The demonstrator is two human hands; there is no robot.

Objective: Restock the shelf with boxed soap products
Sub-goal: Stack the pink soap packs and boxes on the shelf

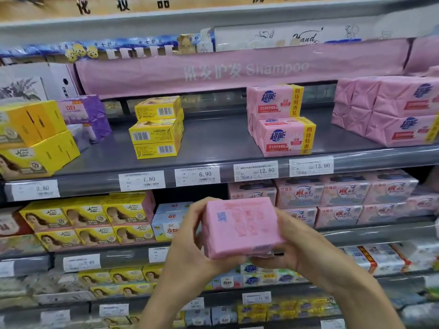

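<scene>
Pink soap pack, a wrapped block with faint red printing, is held before the lower shelves. The left hand grips its left end and the right hand clasps its right underside. On the grey shelf above, price tags read 3.80 to 13.90. Yellow cardboard boxes stand mid-left and pink 超能 packs to the right, under a Shampoo banner.

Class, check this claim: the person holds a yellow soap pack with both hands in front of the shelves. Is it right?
No. The head view shows the soap pack is pink, not yellow; the left hand and right hand both hold it.
</scene>
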